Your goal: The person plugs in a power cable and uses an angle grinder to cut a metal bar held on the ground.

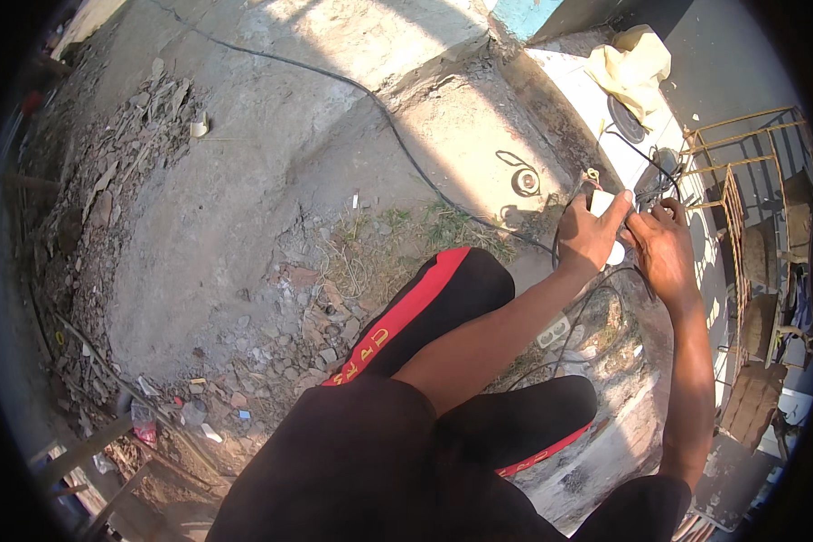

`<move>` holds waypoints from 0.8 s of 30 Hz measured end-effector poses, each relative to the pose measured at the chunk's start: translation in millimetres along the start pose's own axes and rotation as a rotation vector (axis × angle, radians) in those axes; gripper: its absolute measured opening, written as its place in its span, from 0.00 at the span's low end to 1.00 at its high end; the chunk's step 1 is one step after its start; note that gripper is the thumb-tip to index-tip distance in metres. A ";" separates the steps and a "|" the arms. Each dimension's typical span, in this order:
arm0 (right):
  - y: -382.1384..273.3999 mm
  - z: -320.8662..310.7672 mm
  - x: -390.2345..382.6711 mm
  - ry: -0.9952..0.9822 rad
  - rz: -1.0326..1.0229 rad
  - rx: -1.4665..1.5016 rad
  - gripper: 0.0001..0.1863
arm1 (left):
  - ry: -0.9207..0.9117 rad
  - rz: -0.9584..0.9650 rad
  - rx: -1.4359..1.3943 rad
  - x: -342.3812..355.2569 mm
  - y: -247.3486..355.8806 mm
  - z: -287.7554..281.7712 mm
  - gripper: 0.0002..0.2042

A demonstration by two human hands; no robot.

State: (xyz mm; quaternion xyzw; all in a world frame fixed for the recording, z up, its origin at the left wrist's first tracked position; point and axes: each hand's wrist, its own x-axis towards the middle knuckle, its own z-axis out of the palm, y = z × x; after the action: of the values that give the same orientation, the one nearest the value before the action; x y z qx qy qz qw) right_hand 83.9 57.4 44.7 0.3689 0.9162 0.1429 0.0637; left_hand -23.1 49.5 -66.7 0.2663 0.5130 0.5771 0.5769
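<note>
My left hand (585, 233) is closed around a small white block-shaped piece (602, 201), its thumb along the top. Small yellowish ends stick out above that hand. Close beside it, my right hand (663, 242) has its fingers bent together at dark cable; exactly what they pinch is hidden. Below the two hands shows a white rounded piece (615, 254). A long black cable (388, 117) runs over the ground from the far left up to my left hand. Near my legs, a white multi-socket outlet (553, 331) lies on the ground with dark cable beside it.
A ring-shaped roll (526, 183) with a dark loop lies on the dirt beyond my left hand. At the right stand a white ledge with a pale yellow cloth (637, 68) and a yellow metal rack (736, 181). Rubble (303, 348) covers ground at the left.
</note>
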 end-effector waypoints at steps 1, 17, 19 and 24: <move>4.6 -1.8 3.2 0.009 0.008 -0.010 0.09 | -0.038 -0.006 -0.073 0.1 3.8 -0.8 0.34; 0.9 -6.7 26.0 -0.093 -0.039 -0.088 0.06 | -0.051 -0.134 -0.198 -1.6 29.6 -25.9 0.40; -1.4 -5.4 32.7 -0.070 -0.065 -0.108 0.05 | -0.015 -0.124 -0.252 -2.7 27.3 -27.0 0.37; 8.5 1.6 28.4 -0.048 -0.082 -0.123 0.05 | -0.033 -0.131 -0.315 -2.4 32.8 -34.2 0.35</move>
State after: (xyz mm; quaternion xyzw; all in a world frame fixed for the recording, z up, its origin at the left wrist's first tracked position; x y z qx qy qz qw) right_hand 69.4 83.3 45.4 0.3299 0.9183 0.1872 0.1138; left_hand -66.3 43.8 -47.8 0.1482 0.4228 0.6070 0.6563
